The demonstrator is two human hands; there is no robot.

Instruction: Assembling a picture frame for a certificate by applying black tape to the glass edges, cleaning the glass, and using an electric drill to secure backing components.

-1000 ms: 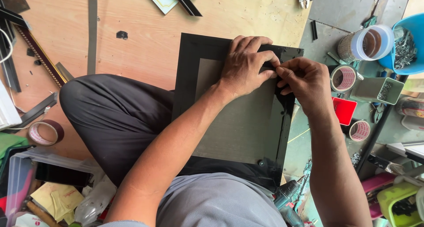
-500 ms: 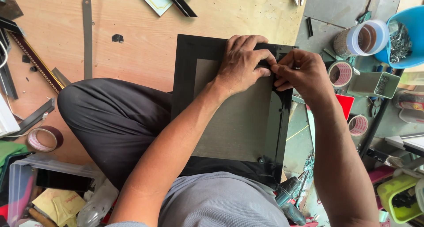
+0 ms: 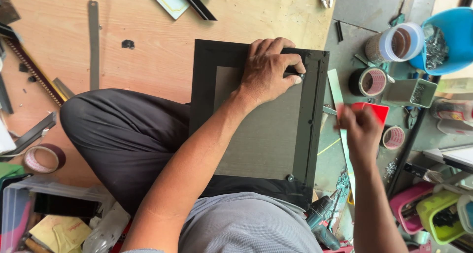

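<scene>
Plywood floor, pale and littered with tools, lies under me as I sit cross-legged and look down.

My left hand [image 3: 268, 68] rests on the top right part of a black picture frame [image 3: 202, 85] that lies face down across my lap. Its fingers are bent, with thumb and forefinger pinched on a small metal tab [image 3: 300, 77] at the frame's inner edge. The grey backing board [image 3: 266, 135] fills the frame's middle. A second tab [image 3: 290, 177] sits at the board's five o'clock corner.

My right hand [image 3: 362, 127] has changed. A second ago it was beside the left one, both working at that same tab. Now it has pulled away to four o'clock, off the frame, and hangs blurred over the grey mat. Its fingers look curled, but I cannot tell whether they hold anything. I judge the left hand alone now steadies the tab and frame.

Just beyond the right hand, at two o'clock of it, lies a red tray [image 3: 377, 110]. Past that stand a tape roll [image 3: 369, 81] and a blue tub [image 3: 453, 36] of small metal parts. A cordless drill [image 3: 322, 218] lies at six o'clock, near my waist.

Room to move is tight on the right, where containers crowd close. At nine o'clock my dark trouser knee [image 3: 123, 135] sits beside the frame. Bare plywood opens at twelve o'clock, up to a long metal ruler [image 3: 93, 41] at ten o'clock.
</scene>
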